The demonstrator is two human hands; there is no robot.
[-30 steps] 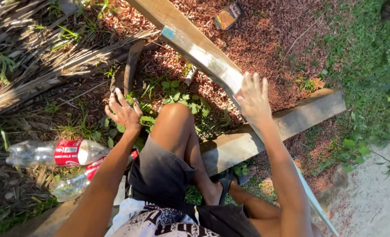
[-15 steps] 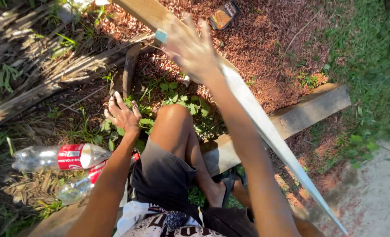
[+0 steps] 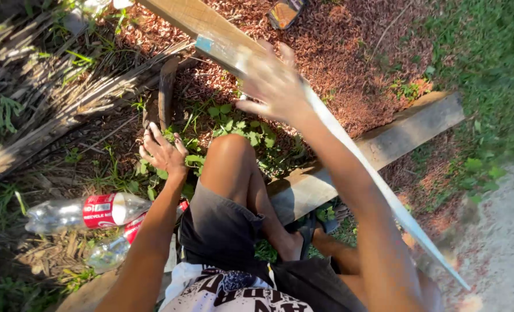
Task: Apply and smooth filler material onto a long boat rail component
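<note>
The right hand (image 3: 274, 86) lies blurred at about 12 o'clock from the raised knee (image 3: 231, 156), fingers spread wide and flat over the long plank (image 3: 211, 26) that runs from 11 o'clock down to 4 o'clock; whether the palm actually presses the wood or hovers just above it cannot be told through the blur, and it clasps nothing. The left hand (image 3: 163, 153) sits at 9 o'clock of the knee, fingers splayed open and empty, just above the weeds (image 3: 222, 115), with a dark stick (image 3: 165, 92) near it at 12 o'clock. At 8 o'clock from that hand two clear bottles lie on their sides: the upper bottle (image 3: 86, 211) with a red label, and the lower bottle (image 3: 115, 245) just beside it, partly behind the forearm. A second beam (image 3: 407, 124) crosses under the plank from 3 o'clock toward the legs. A foot in a sandal (image 3: 306, 234) rests by the beam's near end. Red-brown mulch (image 3: 349, 52) covers the ground at 1 o'clock, and dry fronds (image 3: 43, 110) lie at 10 o'clock.
</note>
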